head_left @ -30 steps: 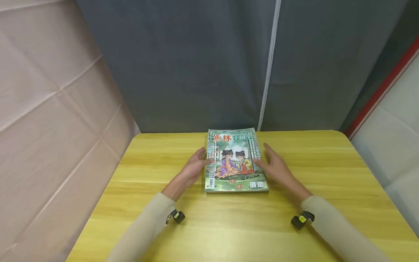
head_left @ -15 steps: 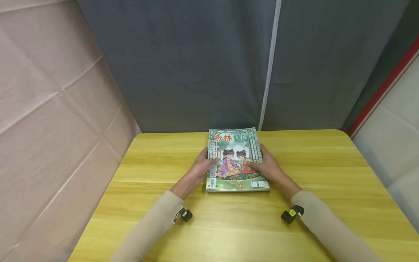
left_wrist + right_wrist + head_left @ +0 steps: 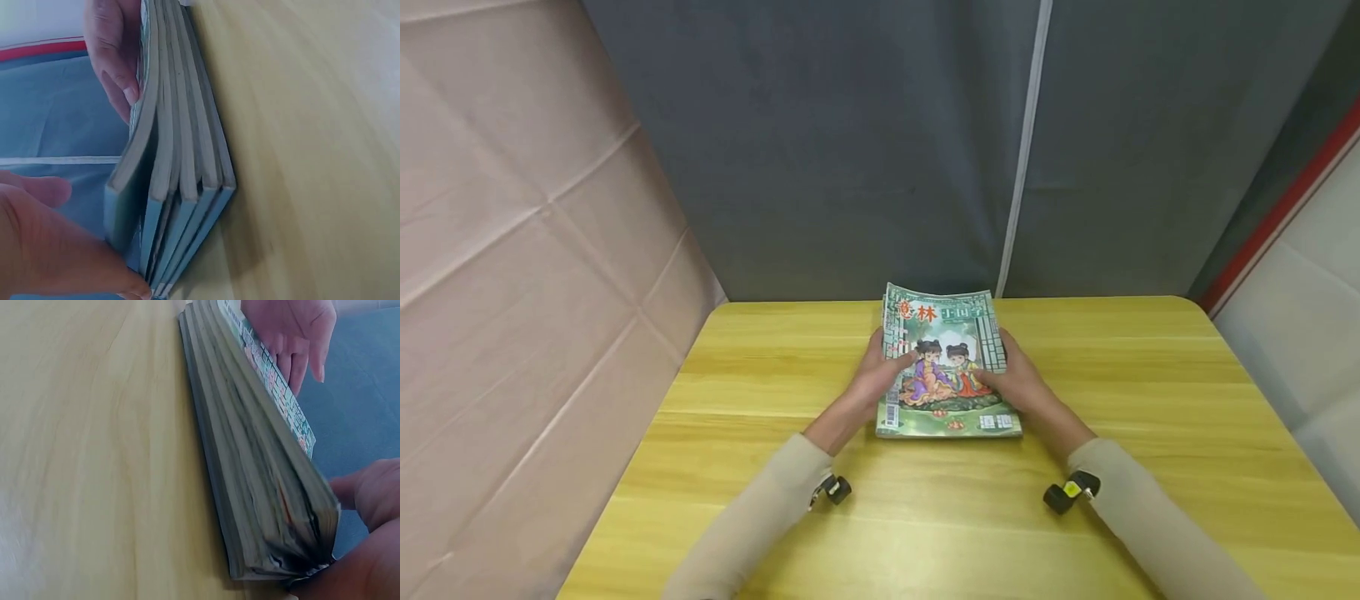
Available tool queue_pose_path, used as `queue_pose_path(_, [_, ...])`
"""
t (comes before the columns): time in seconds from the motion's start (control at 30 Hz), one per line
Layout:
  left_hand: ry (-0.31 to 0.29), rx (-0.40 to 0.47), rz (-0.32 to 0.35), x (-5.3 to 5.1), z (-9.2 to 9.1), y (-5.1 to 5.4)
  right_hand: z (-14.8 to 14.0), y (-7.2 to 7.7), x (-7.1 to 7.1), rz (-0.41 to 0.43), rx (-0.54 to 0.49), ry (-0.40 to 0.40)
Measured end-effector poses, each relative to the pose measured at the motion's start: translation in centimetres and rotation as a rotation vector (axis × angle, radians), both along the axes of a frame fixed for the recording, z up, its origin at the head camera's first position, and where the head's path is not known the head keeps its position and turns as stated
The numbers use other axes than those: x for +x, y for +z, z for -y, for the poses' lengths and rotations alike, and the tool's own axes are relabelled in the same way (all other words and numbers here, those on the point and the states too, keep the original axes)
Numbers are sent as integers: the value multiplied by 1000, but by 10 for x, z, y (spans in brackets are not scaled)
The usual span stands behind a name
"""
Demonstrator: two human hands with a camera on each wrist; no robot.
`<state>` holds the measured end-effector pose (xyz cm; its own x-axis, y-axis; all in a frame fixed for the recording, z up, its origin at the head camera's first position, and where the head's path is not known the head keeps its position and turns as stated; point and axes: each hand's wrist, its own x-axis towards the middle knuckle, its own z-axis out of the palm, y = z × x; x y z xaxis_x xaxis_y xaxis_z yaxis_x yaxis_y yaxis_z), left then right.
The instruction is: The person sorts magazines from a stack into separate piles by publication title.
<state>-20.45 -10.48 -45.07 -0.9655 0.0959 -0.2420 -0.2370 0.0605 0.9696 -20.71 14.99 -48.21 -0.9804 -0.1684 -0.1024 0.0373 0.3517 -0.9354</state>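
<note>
A stack of several magazines (image 3: 951,333) lies on the wooden table, the top one showing a green cover with two cartoon figures. My left hand (image 3: 880,371) grips its left side, thumb on the cover and fingers at the spines. My right hand (image 3: 1018,379) holds the opposite side, its thumb also on the cover. In the left wrist view, the top magazine's spine (image 3: 122,206) stands apart from those below, leaving a gap. The right wrist view shows page edges (image 3: 250,462) pressed together near the right hand (image 3: 369,531). Fingers under the stack are hidden.
The yellow wood-grain table (image 3: 925,517) ends at the back against a dark grey curtain (image 3: 850,167). Pale cloth (image 3: 512,292) hangs at the left; a white panel (image 3: 1315,317) with a red strip stands at the right.
Both hands have closed in from the sides onto the magazines. The left thumb has slid further over the cover, and the top magazine's far left corner has risen and shifted slightly right.
</note>
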Motion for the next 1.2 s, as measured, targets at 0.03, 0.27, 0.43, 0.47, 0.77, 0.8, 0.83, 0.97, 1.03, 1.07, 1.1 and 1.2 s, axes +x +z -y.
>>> queue_pose_path(0.03, [12, -24, -13, 0, -2, 1, 0, 1, 0, 4, -16, -3])
queue_pose_path(0.27, [40, -102, -140, 5, -11, 5, 2, 4, 1, 64, -81, -38])
queue_pose_path(0.43, [20, -105, -167, 8, -16, 10, 0, 7, 1, 77, -90, -34])
queue_pose_path(0.47, [17, -104, -168, 8, -17, 11, 0, 8, 1, 77, -96, -35])
queue_pose_path(0.77, [11, -30, -205, 6, -23, 17, -7, 22, -1, 74, -179, -30])
queue_pose_path(0.8, [15, -20, -205, 6, -24, 18, -7, 23, 0, 72, -183, -31])
queue_pose_path(0.83, [20, -10, -206, 7, -24, 18, -8, 24, 0, 66, -188, -32])
queue_pose_path(0.97, [57, 29, -202, 6, -28, 20, -12, 30, 1, 54, -217, -60])
queue_pose_path(1.03, [78, 45, -204, 4, -31, 23, -17, 34, 2, 36, -233, -67])
queue_pose_path(1.07, [89, 55, -208, 3, -34, 24, -21, 36, 2, 31, -242, -67])
queue_pose_path(1.1, [94, 64, -211, 2, -36, 26, -25, 39, 2, 25, -246, -64])
queue_pose_path(1.2, [102, 81, -198, 0, -44, 32, -38, 47, 2, 24, -241, -68])
